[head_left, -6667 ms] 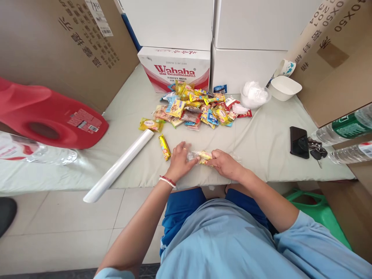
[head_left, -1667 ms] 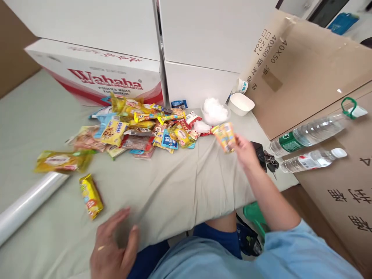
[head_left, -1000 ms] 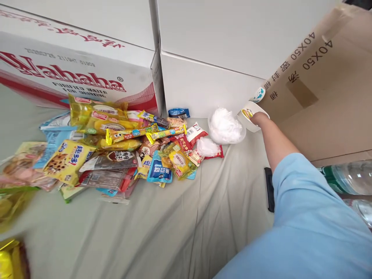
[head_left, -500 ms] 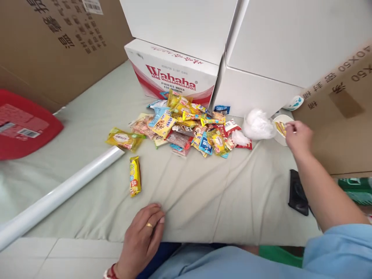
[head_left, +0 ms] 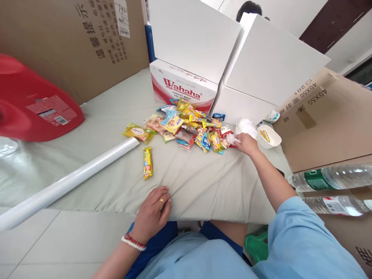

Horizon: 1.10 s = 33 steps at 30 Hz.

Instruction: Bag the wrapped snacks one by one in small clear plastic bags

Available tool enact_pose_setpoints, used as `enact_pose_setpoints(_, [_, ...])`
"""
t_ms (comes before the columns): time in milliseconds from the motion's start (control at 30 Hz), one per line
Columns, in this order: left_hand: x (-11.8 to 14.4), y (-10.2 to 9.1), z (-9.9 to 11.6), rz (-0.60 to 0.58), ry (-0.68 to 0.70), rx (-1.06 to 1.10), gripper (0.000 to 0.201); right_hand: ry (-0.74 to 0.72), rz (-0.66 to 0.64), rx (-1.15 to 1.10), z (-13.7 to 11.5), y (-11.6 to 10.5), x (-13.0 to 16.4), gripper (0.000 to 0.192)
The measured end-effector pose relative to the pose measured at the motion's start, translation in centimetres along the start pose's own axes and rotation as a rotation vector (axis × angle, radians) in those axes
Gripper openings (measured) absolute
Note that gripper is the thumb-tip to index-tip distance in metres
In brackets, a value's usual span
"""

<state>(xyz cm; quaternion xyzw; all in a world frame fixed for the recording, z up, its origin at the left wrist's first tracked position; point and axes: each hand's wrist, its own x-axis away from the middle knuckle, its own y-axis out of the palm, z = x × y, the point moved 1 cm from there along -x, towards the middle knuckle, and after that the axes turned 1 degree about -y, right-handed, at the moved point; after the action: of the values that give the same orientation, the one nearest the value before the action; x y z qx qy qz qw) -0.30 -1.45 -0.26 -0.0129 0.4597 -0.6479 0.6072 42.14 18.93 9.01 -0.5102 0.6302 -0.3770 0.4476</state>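
My right hand [head_left: 247,144] pinches a small crumpled piece of thin white plastic [head_left: 231,138] at the right end of a pile of snack packets [head_left: 186,130]. Just behind that hand is a larger wad of white plastic [head_left: 245,127]. Slim yellow packets [head_left: 264,135] lie in a white bowl [head_left: 272,145] to its right. My left hand [head_left: 155,209] rests on the near table edge, fingers loosely bent, with no object visible in it. Beyond it lies a single yellow snack packet [head_left: 147,162], apart from the pile.
A long white roll [head_left: 72,180] slants across the left side, near a red jug [head_left: 43,100]. White boxes [head_left: 197,38] and a Wahaha carton [head_left: 183,87] stand behind the pile. Cardboard [head_left: 314,120] and plastic bottles [head_left: 328,180] are on the right. Another person's head [head_left: 249,8] shows behind.
My right hand has left the bowl and moved left to the small white plastic piece; the yellow packets now lie in the bowl. The camera view has shifted; my left hand still rests on the edge.
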Motion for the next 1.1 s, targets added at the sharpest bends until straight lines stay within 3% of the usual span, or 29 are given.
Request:
enact_pose_setpoints(67, [0.1,-0.2,0.0,0.022,-0.027,0.037,0.014,0.072,0.009,-0.014,-1.1,0.1,1.0,0.013])
enact_pose_setpoints(133, [0.2,-0.4,0.0,0.056,-0.059,0.078,0.015,0.106,0.087,-0.106,-2.1,0.0,2.7,0.022])
enact_pose_setpoints(267, [0.4,-0.7,1.0,0.164,-0.177,0.154,0.013,0.264,0.165,-0.798,-4.6,1.3,8.1,0.041])
enact_pose_setpoints(333, [0.0,-0.3,2.3,0.169,-0.240,0.225,0.012,0.354,0.153,-1.025,-6.5,2.7,11.3,0.046])
enact_pose_setpoints(467, [-2.3,1.8,5.5,0.069,-0.227,0.423,0.019,0.411,0.125,-1.162,-11.0,4.9,16.7,0.045])
enact_pose_setpoints(567, [-4.4,4.3,6.4,0.005,-0.146,0.474,0.044,0.360,-0.028,-1.299,-13.7,5.3,19.3,0.040])
enact_pose_setpoints(600, [-4.9,5.1,6.3,-0.018,-0.141,0.485,0.043,0.363,-0.082,-1.357,-14.2,5.3,20.0,0.039])
enact_pose_setpoints(733, [-5.2,7.0,4.9,-0.039,-0.254,0.546,0.018,0.416,-0.183,-1.514,-14.7,5.1,21.6,0.041])
enact_pose_setpoints(867, [-4.1,7.1,4.5,-0.008,-0.318,0.523,0.018,0.305,-0.245,-1.333,-14.9,5.9,22.7,0.039])
enact_pose_setpoints(967, [-3.7,7.5,4.2,-0.021,-0.366,0.612,0.019,0.313,-0.134,-1.215,-14.6,6.4,22.9,0.037])
enact_pose_setpoints(1100, [-4.7,7.9,2.4,0.031,-0.574,0.866,0.033,0.527,0.114,-1.437,-12.0,4.8,22.1,0.042])
